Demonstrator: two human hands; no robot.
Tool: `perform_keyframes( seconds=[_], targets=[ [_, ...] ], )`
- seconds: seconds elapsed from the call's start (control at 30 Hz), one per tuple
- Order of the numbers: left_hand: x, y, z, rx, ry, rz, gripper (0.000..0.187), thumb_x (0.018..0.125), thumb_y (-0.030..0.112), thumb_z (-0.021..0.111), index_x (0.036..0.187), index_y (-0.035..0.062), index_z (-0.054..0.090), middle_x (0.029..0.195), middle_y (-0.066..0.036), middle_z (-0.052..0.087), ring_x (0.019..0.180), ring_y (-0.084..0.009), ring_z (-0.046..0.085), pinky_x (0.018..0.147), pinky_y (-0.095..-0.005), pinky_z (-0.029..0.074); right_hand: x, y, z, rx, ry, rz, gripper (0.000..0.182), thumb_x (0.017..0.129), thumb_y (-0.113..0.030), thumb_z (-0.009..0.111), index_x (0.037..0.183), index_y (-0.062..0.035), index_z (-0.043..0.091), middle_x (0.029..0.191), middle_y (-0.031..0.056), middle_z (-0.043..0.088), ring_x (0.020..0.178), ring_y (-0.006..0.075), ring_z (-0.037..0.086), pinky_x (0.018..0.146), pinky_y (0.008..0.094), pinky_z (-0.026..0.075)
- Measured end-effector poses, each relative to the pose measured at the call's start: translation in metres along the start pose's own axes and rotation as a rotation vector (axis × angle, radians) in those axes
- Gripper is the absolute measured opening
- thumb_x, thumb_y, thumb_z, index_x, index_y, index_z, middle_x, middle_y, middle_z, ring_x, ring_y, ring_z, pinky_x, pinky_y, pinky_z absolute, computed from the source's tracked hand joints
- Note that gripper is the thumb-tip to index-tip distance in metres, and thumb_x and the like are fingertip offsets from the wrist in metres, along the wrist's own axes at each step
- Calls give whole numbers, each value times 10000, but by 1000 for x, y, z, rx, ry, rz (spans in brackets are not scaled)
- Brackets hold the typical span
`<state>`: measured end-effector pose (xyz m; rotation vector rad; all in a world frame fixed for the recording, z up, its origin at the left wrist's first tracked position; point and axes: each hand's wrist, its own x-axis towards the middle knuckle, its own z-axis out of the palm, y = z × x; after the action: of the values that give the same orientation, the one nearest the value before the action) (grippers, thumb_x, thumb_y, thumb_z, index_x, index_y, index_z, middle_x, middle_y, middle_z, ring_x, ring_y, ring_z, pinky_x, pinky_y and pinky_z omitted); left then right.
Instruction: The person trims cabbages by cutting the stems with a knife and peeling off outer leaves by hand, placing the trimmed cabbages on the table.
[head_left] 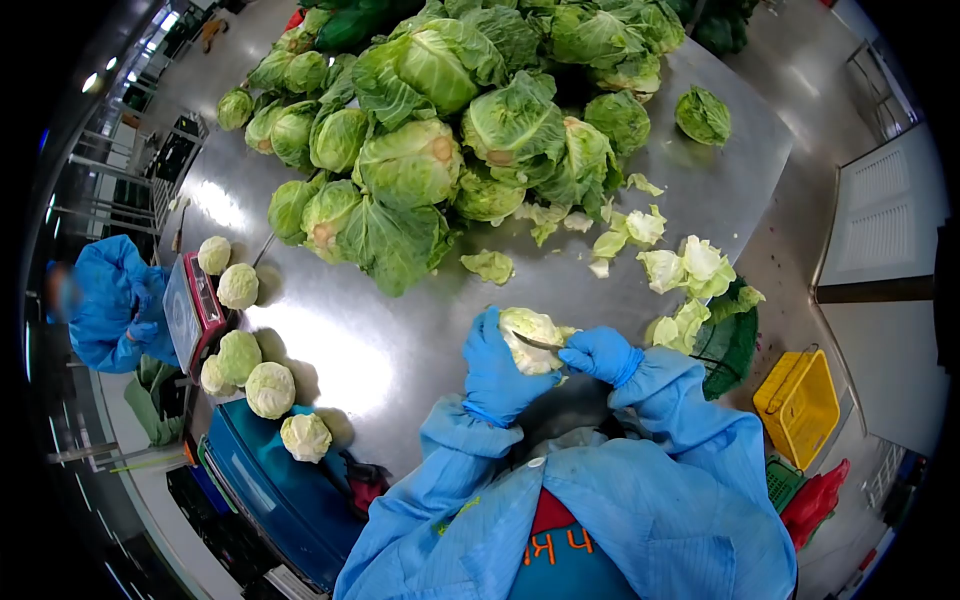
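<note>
Both my hands wear blue gloves. My left hand (pixel 497 372) is closed around a pale, trimmed cabbage (pixel 533 338), held above the near edge of the metal table. In my right hand (pixel 601 356) is a small knife (pixel 537 342), its dark blade lying against the face of that cabbage. The knife's handle is hidden inside my fingers. Torn cabbage leaves (pixel 690 268) lie to the right of my hands, some hanging over the table edge above a green basket (pixel 728 352). A loose leaf piece (pixel 488 266) rests just beyond the held cabbage.
A big heap of green cabbages (pixel 410 165) covers the far side of the metal table (pixel 400 345). Several trimmed cabbages (pixel 270 390) stand at left, near a red-edged scale (pixel 194 306). A co-worker in blue (pixel 110 305) is beyond it. A yellow crate (pixel 798 408) sits at right.
</note>
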<state>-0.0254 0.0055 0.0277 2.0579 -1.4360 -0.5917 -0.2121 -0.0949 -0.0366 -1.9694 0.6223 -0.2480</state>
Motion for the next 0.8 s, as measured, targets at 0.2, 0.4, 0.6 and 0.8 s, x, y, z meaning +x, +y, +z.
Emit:
perform_keyframes(
  seconds=[0.2,0.4,0.6,0.8],
  targets=[
    [5,-1,-1,-8,-10,-78,1207,476,443,906,1369,-72,280,1311,-239,388,1185,-390,436,1009,-461,379,14,-19,-3,-123,51,150,552,932,-552,446,725,-88,662,672,164,611,630,386,584,607,457,475],
    [12,-13,2,-91,-35,-138,1264,440,500,903,1383,-65,279,1333,-263,388,1191,-415,433,1005,-493,374,24,-67,-26,43,-144,529,605,929,-593,416,711,-98,685,631,136,628,608,352,608,616,426,501],
    [10,-13,4,-52,-17,-142,1247,436,489,902,1370,-70,295,1315,-261,404,1174,-413,449,994,-488,384,28,-43,-11,-317,-17,267,598,939,-591,372,818,-111,708,710,145,656,677,361,639,638,467,507],
    [14,2,-3,-21,-19,-110,1213,456,447,907,1353,-97,299,1237,-253,446,1112,-382,489,965,-454,410,29,-53,-5,-438,205,237,492,949,-497,468,744,-92,656,687,141,633,629,328,627,580,421,494]
  ],
)
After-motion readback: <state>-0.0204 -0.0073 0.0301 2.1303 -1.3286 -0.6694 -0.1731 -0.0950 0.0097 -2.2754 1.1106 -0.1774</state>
